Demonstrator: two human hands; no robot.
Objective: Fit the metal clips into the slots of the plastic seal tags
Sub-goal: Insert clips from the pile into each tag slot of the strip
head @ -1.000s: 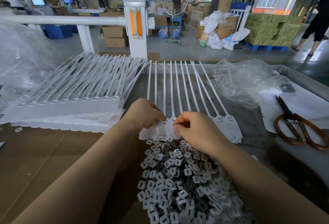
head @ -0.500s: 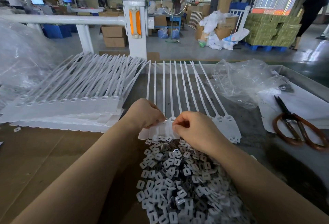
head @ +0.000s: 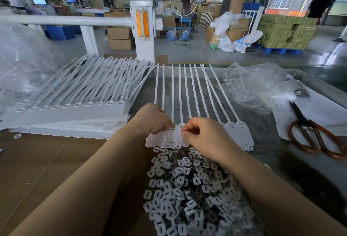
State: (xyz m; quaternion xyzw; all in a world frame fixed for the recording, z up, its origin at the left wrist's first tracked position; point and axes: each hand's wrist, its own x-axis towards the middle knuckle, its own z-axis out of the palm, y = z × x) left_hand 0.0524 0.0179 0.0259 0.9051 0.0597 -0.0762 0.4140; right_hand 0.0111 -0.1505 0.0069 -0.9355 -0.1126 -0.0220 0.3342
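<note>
Both hands — left hand (head: 153, 118), right hand (head: 202, 136) — pinch the strip of seal tags (head: 169, 136) between curled fingers, above the clip pile (head: 187, 188).

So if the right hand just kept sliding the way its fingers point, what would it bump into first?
Probably the left hand: the right hand points left across the row of seal tags, whose heads both hands pinch, though depth is hard to judge.

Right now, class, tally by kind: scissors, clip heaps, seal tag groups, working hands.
Scissors: 1
Clip heaps: 1
Seal tag groups: 2, left stack and centre row
Hands: 2, left hand, right hand
Total: 6
</note>
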